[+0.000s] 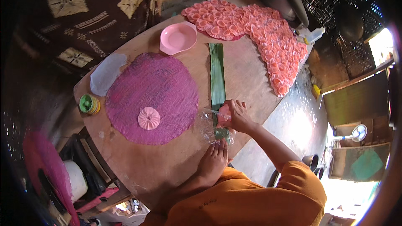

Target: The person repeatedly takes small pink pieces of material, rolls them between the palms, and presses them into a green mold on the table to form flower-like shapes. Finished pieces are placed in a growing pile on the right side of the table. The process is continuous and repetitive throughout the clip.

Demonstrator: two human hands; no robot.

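My right hand point(238, 114) has its fingers around a pink lump, apparently dough point(223, 115), just above the near half of a long green leaf strip point(217, 75). A crinkled clear plastic sheet point(207, 127) lies over the strip's near end, and part of it rises by the lump. My left hand point(213, 160) holds the near edge of that plastic down, fingers extended and close together. To the left lies a large round purple mat point(166, 84). A single pleated pink disc point(149, 118) with a small dark centre rests on its near part.
Many pink cup-shaped pieces point(276, 47) cover the far right of the wooden table point(176, 163). A pink dish point(179, 37), a pale flat sheet point(106, 73) and a green-topped container point(89, 103) stand along its left side. A dark pan point(282, 3) and a clear bottle point(314, 36) are behind.
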